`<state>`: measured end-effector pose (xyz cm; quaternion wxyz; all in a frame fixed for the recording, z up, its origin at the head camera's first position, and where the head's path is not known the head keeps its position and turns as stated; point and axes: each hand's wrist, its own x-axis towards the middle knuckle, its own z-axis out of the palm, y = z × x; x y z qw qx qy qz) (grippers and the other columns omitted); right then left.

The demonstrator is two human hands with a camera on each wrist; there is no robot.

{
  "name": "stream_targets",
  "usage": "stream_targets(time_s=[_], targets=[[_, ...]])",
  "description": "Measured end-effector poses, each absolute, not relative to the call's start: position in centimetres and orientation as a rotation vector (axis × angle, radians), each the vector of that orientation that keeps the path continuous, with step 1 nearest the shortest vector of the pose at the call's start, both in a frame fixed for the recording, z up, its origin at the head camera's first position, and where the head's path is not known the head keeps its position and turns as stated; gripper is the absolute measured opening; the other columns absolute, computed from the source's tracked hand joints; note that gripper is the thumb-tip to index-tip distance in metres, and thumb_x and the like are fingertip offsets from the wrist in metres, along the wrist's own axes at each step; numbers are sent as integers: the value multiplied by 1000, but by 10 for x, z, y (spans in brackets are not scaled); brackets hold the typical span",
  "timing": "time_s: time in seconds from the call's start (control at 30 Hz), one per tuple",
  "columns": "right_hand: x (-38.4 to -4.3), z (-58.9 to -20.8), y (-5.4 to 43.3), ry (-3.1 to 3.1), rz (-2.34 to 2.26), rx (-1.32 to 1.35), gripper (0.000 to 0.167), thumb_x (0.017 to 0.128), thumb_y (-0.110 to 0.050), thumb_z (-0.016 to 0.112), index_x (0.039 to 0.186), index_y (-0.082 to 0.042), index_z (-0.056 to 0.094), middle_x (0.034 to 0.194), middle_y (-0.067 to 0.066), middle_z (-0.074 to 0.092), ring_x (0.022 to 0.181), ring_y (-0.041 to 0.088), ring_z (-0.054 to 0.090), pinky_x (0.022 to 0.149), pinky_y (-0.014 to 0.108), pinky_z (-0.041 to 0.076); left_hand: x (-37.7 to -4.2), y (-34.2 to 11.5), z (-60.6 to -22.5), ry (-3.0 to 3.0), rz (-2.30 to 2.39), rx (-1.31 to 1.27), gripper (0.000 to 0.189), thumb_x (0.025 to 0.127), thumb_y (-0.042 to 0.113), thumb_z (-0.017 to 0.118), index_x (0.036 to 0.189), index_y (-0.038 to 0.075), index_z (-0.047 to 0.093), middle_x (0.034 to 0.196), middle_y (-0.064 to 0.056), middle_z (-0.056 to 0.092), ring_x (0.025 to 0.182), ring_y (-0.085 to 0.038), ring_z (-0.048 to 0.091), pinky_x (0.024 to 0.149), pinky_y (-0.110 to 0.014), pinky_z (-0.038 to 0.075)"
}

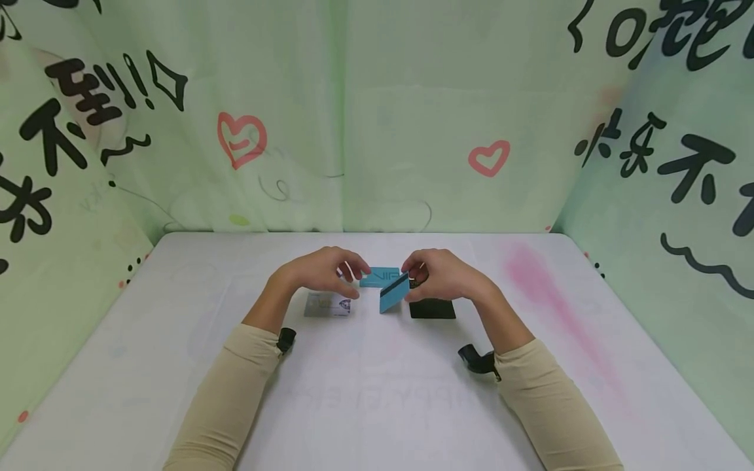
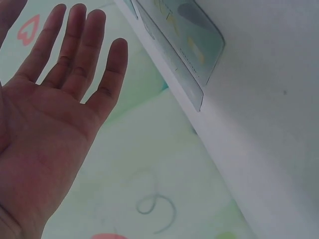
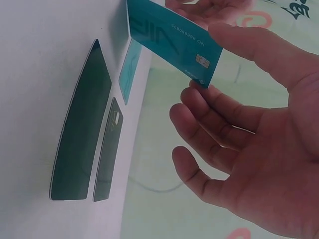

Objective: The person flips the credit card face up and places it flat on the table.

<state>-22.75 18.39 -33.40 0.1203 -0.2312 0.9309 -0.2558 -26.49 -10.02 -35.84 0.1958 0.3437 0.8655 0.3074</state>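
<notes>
My right hand point(image 1: 444, 275) pinches a blue card point(image 1: 393, 294) between thumb and fingertips, tilted above the table; a dark stripe crosses the side seen in the head view. In the right wrist view, the held card point(image 3: 174, 42) shows VIP lettering and a chip. Another blue VIP card point(image 1: 379, 277) lies flat just behind it. My left hand point(image 1: 321, 269) hovers empty with spread fingers, beside that card and above a silvery card point(image 1: 325, 305). Below my right hand lies a black card point(image 1: 432, 309). A second dark card point(image 3: 107, 149) lies alongside, mostly hidden in the head view.
The white tabletop point(image 1: 377, 405) carries a pink smear point(image 1: 550, 307) on the right. Pale green curtains point(image 1: 400, 118) with black writing and red hearts enclose its back and sides. A black wrist camera point(image 1: 478, 360) projects from the right sleeve, another point(image 1: 287, 339) from the left.
</notes>
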Motion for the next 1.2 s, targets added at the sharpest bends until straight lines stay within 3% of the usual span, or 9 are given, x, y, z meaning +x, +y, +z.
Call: stream_targets(time_s=[0.47, 1.2], targets=[[-227, -331, 186, 2718, -812, -700, 50, 81, -25, 89, 122, -2, 69, 112, 16, 71, 103, 26, 66, 91, 39, 54, -266, -100, -360, 2414, 855, 944, 53, 88, 22, 81, 137, 9, 66, 123, -10, 72, 112, -24, 68, 94, -37, 55], [-223, -324, 186, 2752, -729, -692, 48, 83, -27, 88, 120, -2, 70, 110, 15, 70, 105, 32, 63, 90, 40, 52, -264, -99, -359, 2413, 842, 945, 51, 89, 22, 81, 136, 9, 67, 122, -9, 72, 109, -20, 68, 96, -38, 54]])
